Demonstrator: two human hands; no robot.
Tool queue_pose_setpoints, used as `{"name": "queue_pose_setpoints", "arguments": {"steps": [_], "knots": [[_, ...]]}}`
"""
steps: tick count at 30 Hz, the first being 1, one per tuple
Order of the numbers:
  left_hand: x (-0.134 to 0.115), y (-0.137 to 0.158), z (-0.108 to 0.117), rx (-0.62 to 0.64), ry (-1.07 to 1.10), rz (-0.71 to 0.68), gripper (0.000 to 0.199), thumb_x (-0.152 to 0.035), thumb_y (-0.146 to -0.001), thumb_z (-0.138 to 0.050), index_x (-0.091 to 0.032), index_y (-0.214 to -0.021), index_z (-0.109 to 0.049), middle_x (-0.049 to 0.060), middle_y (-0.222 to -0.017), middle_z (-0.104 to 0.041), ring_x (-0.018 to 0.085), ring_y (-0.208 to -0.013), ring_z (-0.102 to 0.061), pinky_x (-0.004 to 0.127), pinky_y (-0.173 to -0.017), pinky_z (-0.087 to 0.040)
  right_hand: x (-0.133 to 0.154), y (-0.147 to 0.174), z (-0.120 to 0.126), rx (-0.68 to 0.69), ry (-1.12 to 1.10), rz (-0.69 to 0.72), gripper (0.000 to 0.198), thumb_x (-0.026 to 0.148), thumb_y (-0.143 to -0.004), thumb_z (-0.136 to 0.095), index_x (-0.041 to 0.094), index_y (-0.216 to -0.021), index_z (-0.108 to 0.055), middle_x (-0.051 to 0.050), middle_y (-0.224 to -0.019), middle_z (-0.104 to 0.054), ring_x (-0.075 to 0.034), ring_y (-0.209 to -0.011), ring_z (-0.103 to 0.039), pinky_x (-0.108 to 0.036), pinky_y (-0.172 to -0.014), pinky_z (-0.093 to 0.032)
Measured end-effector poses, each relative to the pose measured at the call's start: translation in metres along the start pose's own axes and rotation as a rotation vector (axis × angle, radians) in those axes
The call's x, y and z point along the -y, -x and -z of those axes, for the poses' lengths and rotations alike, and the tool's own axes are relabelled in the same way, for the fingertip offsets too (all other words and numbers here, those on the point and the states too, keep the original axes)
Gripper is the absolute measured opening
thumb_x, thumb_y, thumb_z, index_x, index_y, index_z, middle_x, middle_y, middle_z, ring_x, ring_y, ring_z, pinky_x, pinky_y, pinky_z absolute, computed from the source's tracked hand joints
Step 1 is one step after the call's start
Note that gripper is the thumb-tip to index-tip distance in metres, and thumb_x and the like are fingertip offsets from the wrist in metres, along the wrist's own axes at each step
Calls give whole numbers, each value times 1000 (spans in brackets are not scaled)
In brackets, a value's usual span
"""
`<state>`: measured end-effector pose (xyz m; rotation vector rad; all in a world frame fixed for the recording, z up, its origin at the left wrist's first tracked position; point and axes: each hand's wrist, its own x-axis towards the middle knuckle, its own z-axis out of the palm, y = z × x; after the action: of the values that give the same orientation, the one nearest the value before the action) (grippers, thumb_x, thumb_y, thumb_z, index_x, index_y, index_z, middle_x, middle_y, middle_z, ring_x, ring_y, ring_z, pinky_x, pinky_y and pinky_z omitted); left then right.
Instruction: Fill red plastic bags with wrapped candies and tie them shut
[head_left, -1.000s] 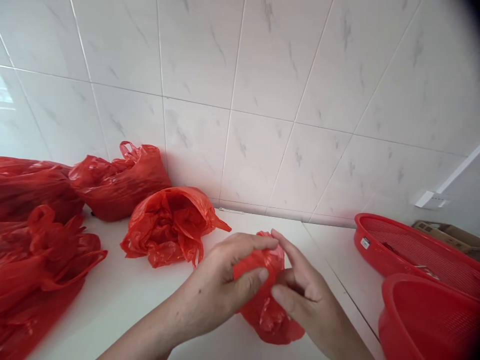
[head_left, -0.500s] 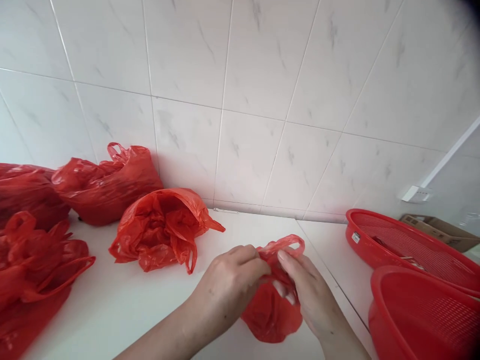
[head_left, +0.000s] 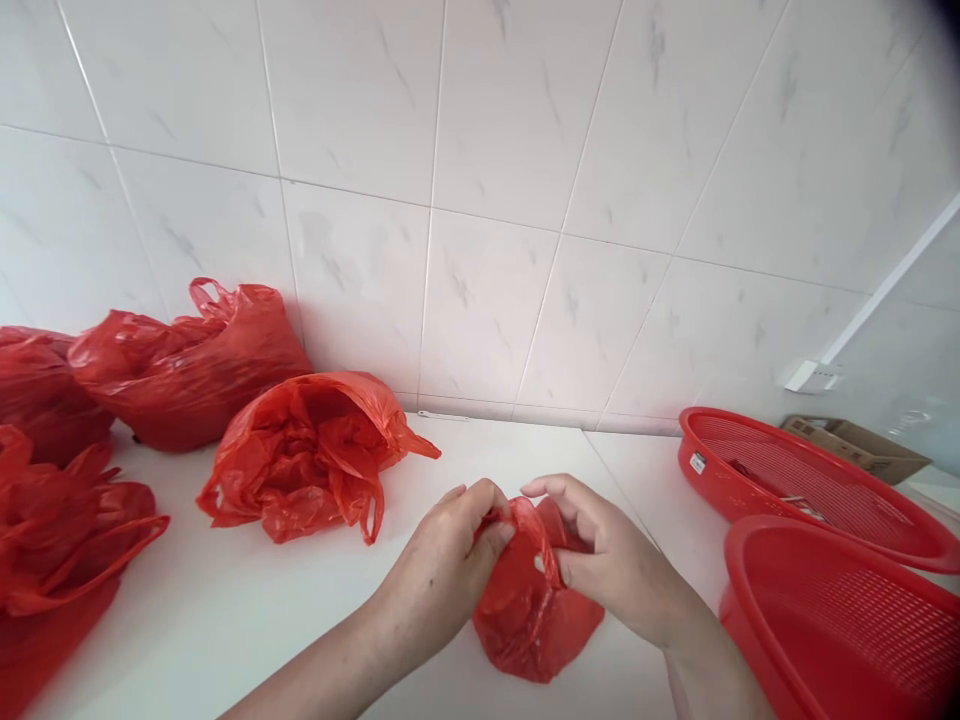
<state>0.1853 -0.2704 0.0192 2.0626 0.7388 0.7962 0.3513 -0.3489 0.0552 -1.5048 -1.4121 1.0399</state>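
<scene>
Red thin-film plastic carrier bag (head_left: 529,620), between the hands, over white tabletop (head_left: 187,620). Left hand (head_left: 446,550) pinches its gathered mouth; right hand (head_left: 615,560) grips the bunched edge. Risk: hard, uneven pulling could tear the film.

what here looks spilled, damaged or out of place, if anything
Nothing stands out: no spill or breakage shows. The held red bag is crumpled, and the open red bag to its left looks rumpled too, but that seems ordinary for thin plastic.
</scene>
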Motion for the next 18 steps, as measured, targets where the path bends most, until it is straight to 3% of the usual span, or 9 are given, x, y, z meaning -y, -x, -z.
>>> {"name": "queue_pose_setpoints", "arguments": {"steps": [6,10,13,18], "knots": [[-2,1,-3,7,83,83,16,-24,-87,-42,-22,-72,-47,-6,-64,-54,11,-60,-47,22,-53,-34,-22,-14,-1,-367,391,6,11,16,-73,-48,25,-77,-51,6,-65,-51,-12,-60,-45,-23,-54,-35],[-3,1,-5,15,73,107,14,-23,-86,-43,-23,-73,-48,-7,-62,-53,11,-58,-45,22,-52,-34,-31,-21,-12,-479,328,21,21,15,-74,-42,27,-80,-58,7,-60,-55,-11,-54,-47,-22,-49,-33],[-2,1,-5,0,29,95,12,-22,-85,-45,-23,-74,-50,-8,-63,-55,11,-59,-46,22,-53,-34,-27,-18,-14,-421,175,60,36,9,-70,-39,28,-89,-63,7,-72,-62,-10,-61,-52,-21,-58,-41],[1,-1,-2,-17,-58,60,11,-19,-85,-46,-24,-76,-51,-6,-69,-59,12,-64,-51,23,-58,-37,-12,-5,-4,-68,-23,125,35,10,-76,-45,25,-100,-64,2,-91,-65,-12,-80,-59,-24,-73,-46]]}}
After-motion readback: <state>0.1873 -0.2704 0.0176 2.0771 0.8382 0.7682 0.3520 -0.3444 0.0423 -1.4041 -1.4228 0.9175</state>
